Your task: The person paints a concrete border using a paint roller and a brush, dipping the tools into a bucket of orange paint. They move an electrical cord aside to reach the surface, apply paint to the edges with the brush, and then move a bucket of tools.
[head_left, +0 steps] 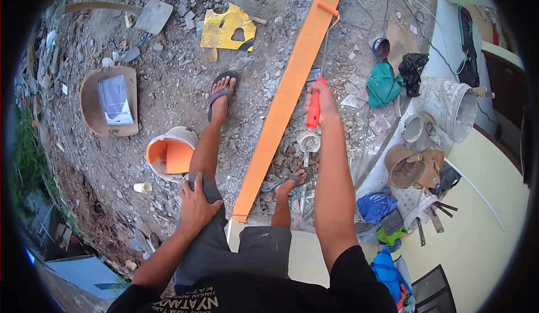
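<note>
My right hand point(327, 101) is wrapped round the red handle of a paint roller point(313, 115). The roller's orange sleeve lies at the far part of a long orange-painted plank point(286, 88), apparently touching its right edge. My left hand point(196, 205) rests on my knee with its fingers apart and holds nothing. Left of that leg stands a white bucket point(193, 137) with orange paint inside. The plank runs diagonally between my two sandaled feet, its near end close to my shorts.
Rubble covers the ground. A hoe point(152, 16), a yellow cut sheet point(229, 29) and a cut-open container point(90, 102) lie to the left. A green bag point(383, 85), a dirty bucket point(461, 116) and a blue bag point(376, 206) sit along the wall at right.
</note>
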### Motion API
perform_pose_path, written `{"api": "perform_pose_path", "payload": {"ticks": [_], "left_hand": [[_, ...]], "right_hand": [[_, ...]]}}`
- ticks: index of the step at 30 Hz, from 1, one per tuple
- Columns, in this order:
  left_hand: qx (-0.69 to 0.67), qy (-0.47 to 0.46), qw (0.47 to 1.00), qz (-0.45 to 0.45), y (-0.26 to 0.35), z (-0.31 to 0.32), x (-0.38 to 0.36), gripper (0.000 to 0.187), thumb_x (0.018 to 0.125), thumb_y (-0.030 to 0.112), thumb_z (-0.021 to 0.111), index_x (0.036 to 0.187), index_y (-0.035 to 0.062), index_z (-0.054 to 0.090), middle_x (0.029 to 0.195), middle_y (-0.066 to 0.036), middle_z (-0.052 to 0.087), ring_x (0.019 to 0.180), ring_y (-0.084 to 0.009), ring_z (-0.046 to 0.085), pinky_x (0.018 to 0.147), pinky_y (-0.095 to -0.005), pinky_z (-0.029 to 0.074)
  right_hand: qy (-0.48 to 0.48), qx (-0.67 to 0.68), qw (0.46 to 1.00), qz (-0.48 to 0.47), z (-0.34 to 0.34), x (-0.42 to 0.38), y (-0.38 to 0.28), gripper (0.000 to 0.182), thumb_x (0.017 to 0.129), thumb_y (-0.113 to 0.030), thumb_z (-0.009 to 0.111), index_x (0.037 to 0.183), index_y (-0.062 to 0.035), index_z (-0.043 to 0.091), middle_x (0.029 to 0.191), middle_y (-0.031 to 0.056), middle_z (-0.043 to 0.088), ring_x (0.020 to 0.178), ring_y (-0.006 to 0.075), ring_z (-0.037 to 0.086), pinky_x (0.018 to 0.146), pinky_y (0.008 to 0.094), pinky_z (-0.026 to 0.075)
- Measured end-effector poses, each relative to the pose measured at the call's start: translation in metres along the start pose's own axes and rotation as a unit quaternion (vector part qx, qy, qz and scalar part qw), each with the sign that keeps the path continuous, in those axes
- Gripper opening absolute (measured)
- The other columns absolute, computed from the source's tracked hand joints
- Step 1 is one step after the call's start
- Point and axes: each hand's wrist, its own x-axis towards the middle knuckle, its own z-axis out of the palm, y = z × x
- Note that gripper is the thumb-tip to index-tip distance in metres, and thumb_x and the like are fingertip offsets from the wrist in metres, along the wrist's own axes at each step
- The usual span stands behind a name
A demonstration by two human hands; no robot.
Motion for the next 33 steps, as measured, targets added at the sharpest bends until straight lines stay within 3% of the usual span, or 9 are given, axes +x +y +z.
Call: {"api": "perform_pose_path", "payload": {"ticks": [6,12,17,19,24,29,30,31,33], "left_hand": [[-0.031,0.042,0.998,0.027,0.0,0.009,0.001,0.107,0.065,0.034,0.089,0.151,0.0081,0.03,0.135,-0.034,0.038,0.122,-0.0537,0.045,0.102,-0.0531,0.045],[-0.06,0.094,0.993,0.026,0.02,0.044,-0.023,0.108,0.066,0.04,0.088,0.151,0.0094,0.031,0.138,-0.033,0.038,0.123,-0.054,0.046,0.102,-0.0529,0.046],[-0.141,0.16,0.977,0.011,-0.001,0.102,-0.081,0.103,0.065,0.042,0.088,0.149,0.0103,0.036,0.139,-0.034,0.042,0.125,-0.0516,0.048,0.104,-0.0514,0.045],[-0.167,0.177,0.97,0.022,-0.009,0.112,-0.094,0.102,0.065,0.044,0.087,0.148,0.0099,0.038,0.141,-0.033,0.043,0.127,-0.0513,0.047,0.105,-0.0517,0.044],[-0.196,0.059,0.978,-0.025,-0.031,0.115,-0.146,0.109,0.065,0.049,0.087,0.152,0.0149,0.031,0.145,-0.029,0.041,0.129,-0.0498,0.048,0.104,-0.0537,0.045],[-0.222,-0.074,0.969,-0.078,-0.047,0.161,-0.102,0.131,0.061,0.052,0.09,0.16,0.026,0.009,0.153,-0.037,0.024,0.132,-0.0541,0.044,0.102,-0.0634,0.043],[-0.226,-0.089,0.966,-0.089,-0.048,0.152,-0.098,0.133,0.061,0.053,0.089,0.16,0.0263,0.005,0.152,-0.041,0.021,0.131,-0.0557,0.044,0.101,-0.0644,0.043],[-0.235,-0.094,0.963,-0.091,-0.048,0.145,-0.092,0.133,0.061,0.053,0.089,0.16,0.0263,0.005,0.152,-0.041,0.021,0.131,-0.0557,0.044,0.101,-0.0644,0.043],[-0.243,-0.101,0.958,-0.118,-0.048,0.136,-0.085,0.13,0.063,0.053,0.088,0.16,0.025,0.006,0.151,-0.042,0.023,0.127,-0.0587,0.047,0.098,-0.0648,0.046]], "right_hand": [[0.099,0.038,0.985,0.138,-0.011,-0.155,0.207,0.023,0.089,-0.033,0.059,0.083,-0.0111,0.054,0.058,0.0018,0.049,0.046,0.0168,0.049,0.041,0.0334,0.042],[0.031,0.115,0.946,0.302,-0.048,-0.285,0.333,0.021,0.088,-0.029,0.062,0.08,-0.0118,0.052,0.061,0.0017,0.049,0.048,0.0173,0.048,0.044,0.0335,0.042],[-0.067,0.056,0.945,0.315,-0.107,-0.339,0.321,0.019,0.089,-0.025,0.061,0.079,-0.0106,0.053,0.061,0.0013,0.049,0.048,0.016,0.05,0.042,0.0303,0.042],[-0.003,-0.161,0.963,0.218,-0.099,-0.386,0.287,0.018,0.09,-0.022,0.06,0.079,-0.0095,0.055,0.061,0.0018,0.051,0.047,0.0151,0.052,0.041,0.0295,0.044],[-0.036,-0.386,0.916,0.103,-0.079,-0.429,0.198,0.015,0.09,-0.018,0.061,0.082,-0.0073,0.055,0.062,0.004,0.055,0.044,0.0154,0.054,0.04,0.0319,0.047],[-0.128,-0.529,0.833,0.103,0.027,-0.423,0.162,0.017,0.091,-0.019,0.059,0.08,-0.0067,0.055,0.06,0.0033,0.054,0.044,0.0128,0.054,0.04,0.0304,0.045],[-0.186,-0.595,0.776,0.097,0.036,-0.4,0.164,0.02,0.09,-0.021,0.057,0.087,-0.0012,0.059,0.07,0.0142,0.064,0.055,0.0263,0.065,0.052,0.0394,0.052],[-0.185,-0.602,0.77,0.103,0.059,-0.388,0.17,0.02,0.09,-0.021,0.057,0.087,-0.0012,0.059,0.07,0.0142,0.064,0.055,0.0263,0.065,0.052,0.0394,0.052],[-0.223,-0.786,0.574,-0.057,0.105,-0.365,0.19,0.031,0.088,-0.023,0.056,0.1,0.0045,0.061,0.089,0.0289,0.068,0.081,0.0438,0.069,0.074,0.049,0.054]]}}
